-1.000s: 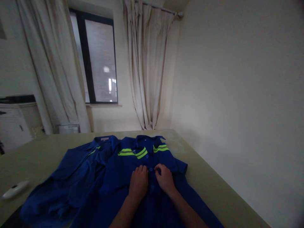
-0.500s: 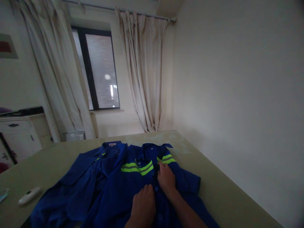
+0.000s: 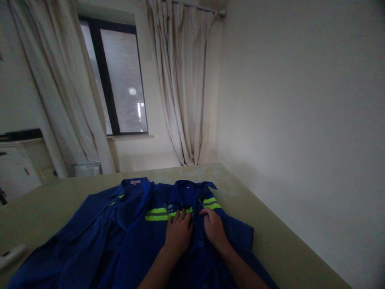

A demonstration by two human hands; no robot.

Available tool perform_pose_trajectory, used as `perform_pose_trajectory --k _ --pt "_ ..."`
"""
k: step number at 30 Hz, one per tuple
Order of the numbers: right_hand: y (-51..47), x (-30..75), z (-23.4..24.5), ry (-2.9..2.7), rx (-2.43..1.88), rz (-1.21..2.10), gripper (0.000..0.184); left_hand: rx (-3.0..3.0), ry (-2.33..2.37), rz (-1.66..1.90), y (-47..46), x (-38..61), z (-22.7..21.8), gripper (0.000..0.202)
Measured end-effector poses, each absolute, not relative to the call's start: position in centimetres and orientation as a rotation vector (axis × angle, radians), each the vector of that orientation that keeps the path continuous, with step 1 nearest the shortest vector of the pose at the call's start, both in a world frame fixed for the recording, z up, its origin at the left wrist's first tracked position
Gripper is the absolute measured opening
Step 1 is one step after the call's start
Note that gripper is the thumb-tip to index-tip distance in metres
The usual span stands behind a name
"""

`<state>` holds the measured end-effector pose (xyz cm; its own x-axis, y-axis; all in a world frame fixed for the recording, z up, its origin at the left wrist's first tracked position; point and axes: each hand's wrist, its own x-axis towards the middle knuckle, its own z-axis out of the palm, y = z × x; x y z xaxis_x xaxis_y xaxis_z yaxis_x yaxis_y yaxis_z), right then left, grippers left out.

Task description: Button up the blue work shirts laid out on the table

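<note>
A blue work jacket (image 3: 141,249) with yellow-green and grey reflective stripes across its chest lies front up on the table, with a row of buttons down its front. My left hand (image 3: 179,230) rests on the chest just under the stripe, fingers stretched out flat on the cloth. Close by on the right, my right hand (image 3: 214,228) pinches the edge of the jacket's front opening below the collar. Another blue garment (image 3: 93,212), with a white label in its collar, lies alongside on the left and partly under the jacket.
The greenish table (image 3: 270,237) runs along the wall on the right. A white rounded object (image 3: 13,255) lies at its left side. Beyond stand a white cabinet (image 3: 18,164), a window (image 3: 122,80) and pale curtains (image 3: 186,88).
My left hand has moved up the jacket from the button row to the chest stripe and its fingers have opened flat. My right hand has shifted slightly down and right, still at the front edge.
</note>
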<state>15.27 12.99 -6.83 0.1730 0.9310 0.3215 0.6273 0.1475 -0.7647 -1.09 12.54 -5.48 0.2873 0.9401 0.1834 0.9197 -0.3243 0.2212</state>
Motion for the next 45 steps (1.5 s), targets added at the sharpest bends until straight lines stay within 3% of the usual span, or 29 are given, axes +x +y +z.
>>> perform_pose_trajectory --k 6,11,15,20,24,33,45 --pt "13.7 15.8 -5.6 -1.626 -1.550 0.473 0.037 2.393 1.802 0.435 14.3 -0.5 -5.7 0.038" --pt "13.0 14.7 -5.4 -1.680 -1.669 0.362 0.024 2.330 1.754 0.609 13.2 -0.1 -5.6 0.035" --pt "12.6 13.9 -5.1 -1.763 -1.821 0.319 0.034 2.294 1.718 0.651 12.4 -0.5 -4.9 0.030" --pt "12.3 13.0 -4.9 -1.724 -1.920 0.318 0.031 2.349 1.699 0.686 12.0 -0.8 -4.8 0.028" --pt "11.9 13.1 -5.2 -1.767 -1.829 0.316 0.016 2.343 1.666 0.770 11.8 -0.8 -4.9 0.023" --pt "12.2 14.0 -5.0 -1.657 -1.457 0.332 0.015 2.317 1.680 0.905 12.1 -0.9 -5.4 0.020" --pt "11.7 13.5 -4.8 -1.736 -1.520 0.348 0.018 2.341 1.607 0.954 11.8 -0.9 -5.1 0.023"
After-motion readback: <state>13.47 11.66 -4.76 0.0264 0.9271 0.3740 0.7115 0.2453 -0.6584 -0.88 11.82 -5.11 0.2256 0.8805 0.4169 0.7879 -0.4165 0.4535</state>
